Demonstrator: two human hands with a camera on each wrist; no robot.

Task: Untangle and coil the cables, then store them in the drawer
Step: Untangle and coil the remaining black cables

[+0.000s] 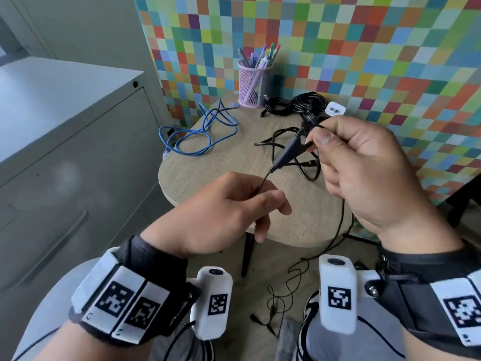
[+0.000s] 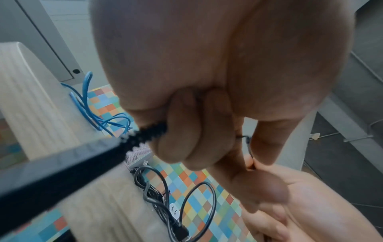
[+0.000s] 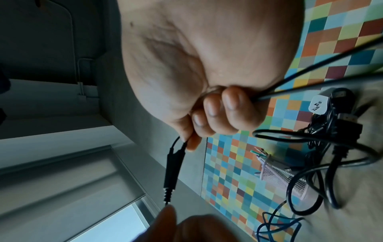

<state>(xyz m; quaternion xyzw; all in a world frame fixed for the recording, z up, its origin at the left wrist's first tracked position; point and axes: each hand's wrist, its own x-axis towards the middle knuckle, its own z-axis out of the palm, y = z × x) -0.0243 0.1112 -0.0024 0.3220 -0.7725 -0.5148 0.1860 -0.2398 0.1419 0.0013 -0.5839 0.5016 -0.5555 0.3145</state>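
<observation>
A thin black cable with a Y-splitter (image 1: 287, 152) is held above the small round wooden table (image 1: 223, 173). My right hand (image 1: 364, 168) pinches the two thin leads at the splitter's top, fingers curled (image 3: 219, 113). My left hand (image 1: 234, 204) pinches the thin wire just below the splitter's ribbed end (image 2: 153, 131). The rest of this cable hangs down to the floor (image 1: 283, 295). A blue network cable (image 1: 200, 131) lies loose at the table's left. A tangle of black cables (image 1: 299, 105) with a white plug (image 1: 335, 108) lies at the back.
A pink mesh pen cup (image 1: 253, 82) stands at the table's back edge against a multicoloured checkered wall. A grey drawer cabinet (image 1: 65, 142) stands to the left, drawers closed. My knees and shoes are below the table's near edge.
</observation>
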